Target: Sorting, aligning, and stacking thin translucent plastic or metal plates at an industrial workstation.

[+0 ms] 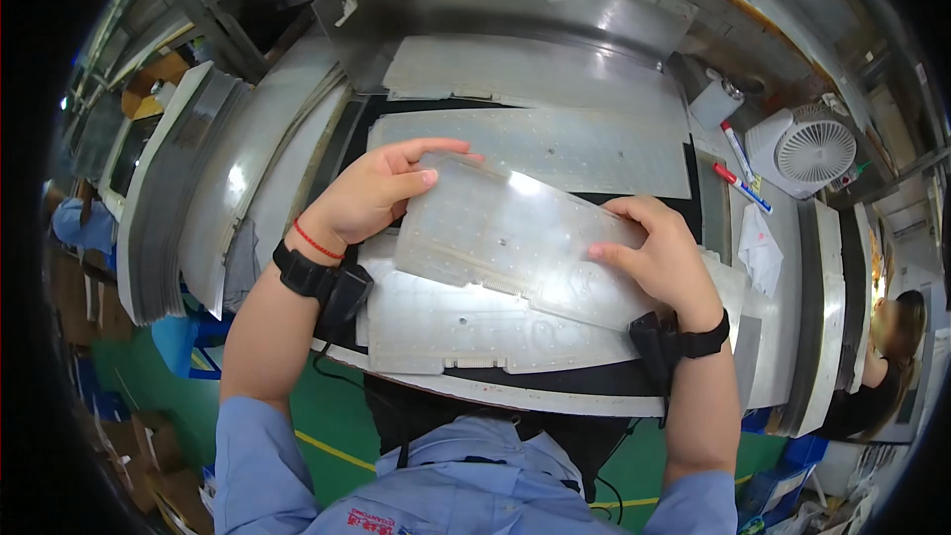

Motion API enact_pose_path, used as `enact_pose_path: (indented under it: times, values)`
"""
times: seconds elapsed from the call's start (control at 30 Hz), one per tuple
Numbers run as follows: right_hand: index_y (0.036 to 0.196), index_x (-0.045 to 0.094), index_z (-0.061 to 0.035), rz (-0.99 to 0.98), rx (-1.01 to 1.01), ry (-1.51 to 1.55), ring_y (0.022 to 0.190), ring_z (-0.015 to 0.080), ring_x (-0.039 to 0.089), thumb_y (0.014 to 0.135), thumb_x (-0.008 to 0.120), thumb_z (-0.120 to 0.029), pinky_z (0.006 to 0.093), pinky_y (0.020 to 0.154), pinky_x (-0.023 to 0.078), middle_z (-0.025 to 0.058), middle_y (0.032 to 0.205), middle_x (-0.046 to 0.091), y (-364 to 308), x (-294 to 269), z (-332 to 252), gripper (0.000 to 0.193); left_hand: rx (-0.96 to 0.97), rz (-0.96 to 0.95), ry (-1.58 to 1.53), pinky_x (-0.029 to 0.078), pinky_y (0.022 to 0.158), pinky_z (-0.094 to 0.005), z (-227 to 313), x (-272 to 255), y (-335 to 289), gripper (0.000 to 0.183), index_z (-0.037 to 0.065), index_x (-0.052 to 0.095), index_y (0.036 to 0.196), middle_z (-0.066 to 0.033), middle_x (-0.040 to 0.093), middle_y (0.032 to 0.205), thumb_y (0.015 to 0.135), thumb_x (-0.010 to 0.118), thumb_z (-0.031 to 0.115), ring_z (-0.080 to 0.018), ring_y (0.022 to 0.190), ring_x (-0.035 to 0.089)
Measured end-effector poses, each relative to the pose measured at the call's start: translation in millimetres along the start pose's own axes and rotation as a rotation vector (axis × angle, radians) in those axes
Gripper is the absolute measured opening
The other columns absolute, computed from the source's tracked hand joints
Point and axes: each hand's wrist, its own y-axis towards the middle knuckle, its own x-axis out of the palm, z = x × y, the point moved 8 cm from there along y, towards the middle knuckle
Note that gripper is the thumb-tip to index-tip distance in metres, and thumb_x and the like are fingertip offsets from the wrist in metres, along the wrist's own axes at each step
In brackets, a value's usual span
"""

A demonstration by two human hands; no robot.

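Note:
A thin translucent plastic panel (515,238), notched along its near edge, is held up at a slant between my two hands. My left hand (371,188) pinches its far left corner, thumb on top and fingers along the edge. At the panel's right end my right hand (662,253) grips it, thumb on the upper face and fingers at the far edge. Beneath it lies a similar panel (436,332) near the table's front, partly covered. Farther back, another translucent panel (614,154) rests flat on the black mat (357,163).
Tall stacks of sheets stand at the left (163,208) and right (814,317). A white fan (814,151), a red marker (731,175), a white bottle (715,101) and a crumpled white tissue (760,250) are on the right side. A metal back panel (515,15) bounds the table's far side.

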Motion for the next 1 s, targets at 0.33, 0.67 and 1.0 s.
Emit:
enact_pose_path:
  times: [0.33,0.67,1.0]
  values:
    - [0.099,0.065,0.0019,0.01,0.114,0.059,0.082,0.0214,0.06,0.072,0.085,-0.018,0.0303,0.078,0.049,0.0116,0.091,0.065,-0.2,-1.0,7.0,0.039,0.016,0.125,-0.051,0.05,0.098,-0.0303,-12.8,-12.3,-4.1,0.041,-0.002,0.049,0.14,-0.0109,0.064,0.127,0.103,0.053,0.014,-0.0158,0.111,0.064]
    - [0.1,0.066,0.0028,0.054,0.096,0.047,0.084,0.0281,0.065,0.074,0.084,-0.019,0.0339,0.077,0.052,0.0172,0.094,0.068,0.7,-1.9,5.5,0.039,-0.029,0.225,0.025,0.052,0.094,-0.0281,-14.1,-15.6,-5.2,0.041,-0.004,0.048,0.141,-0.011,0.066,0.122,0.103,0.05,0.012,-0.0134,0.106,0.065]
    - [0.101,0.066,0.0034,0.089,0.141,0.093,0.084,0.027,0.068,0.076,0.084,-0.02,0.0326,0.08,0.052,0.0176,0.09,0.07,-0.5,-6.7,8.9,0.039,0.004,0.197,-0.001,0.053,0.093,-0.0285,-8.5,-15.5,-8.7,0.04,-0.005,0.05,0.137,-0.0114,0.067,0.12,0.103,0.053,0.014,-0.0137,0.103,0.067]
